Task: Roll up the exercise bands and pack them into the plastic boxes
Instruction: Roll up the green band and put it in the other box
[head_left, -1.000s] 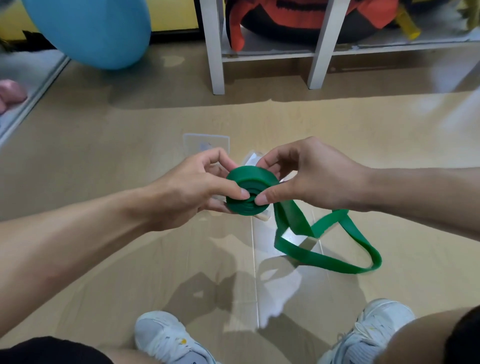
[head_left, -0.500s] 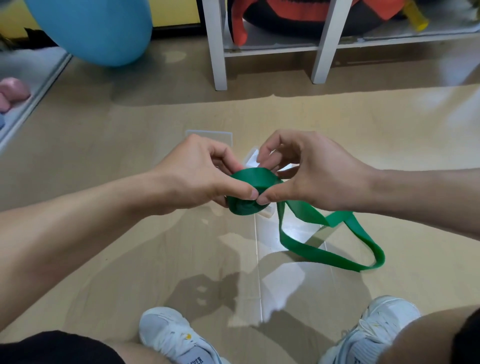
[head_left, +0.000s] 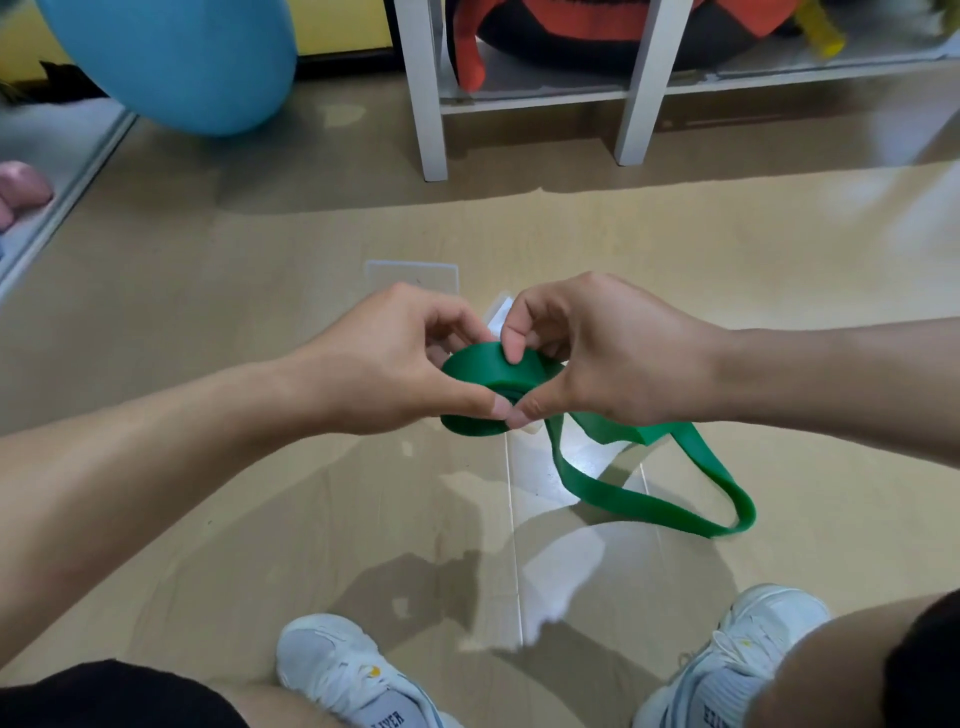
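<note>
Compared with half a second earlier: both thumbs brought together at the near face of the coil, right index finger shifted onto the top edge of the coil, loose loop drawn slightly shorter.

Left hand (head_left: 395, 364): curled round the left side of the green exercise band (head_left: 485, 387), thumb pressed against the near face of the rolled part, fingers wrapped behind. Right hand (head_left: 613, 353): clamped on the right side of the same roll, thumb meeting the left thumb at the centre of the coil, index fingertip pinching the upper rim.

Rolled part of the band: held in the air between both hands, above the wooden floor (head_left: 260, 519), axis pointing roughly toward the camera. Unrolled tail: hanging down and to the right from beneath the right hand, forming a flat loop resting on the floor.

Clear plastic box (head_left: 413, 273): on the floor just beyond the hands, partly hidden behind them; contents not discernible.

Surroundings: white shelf unit (head_left: 423, 104) at the top, blue exercise ball (head_left: 182, 57) at upper left, two white sneakers (head_left: 337, 670) at the bottom edge.
</note>
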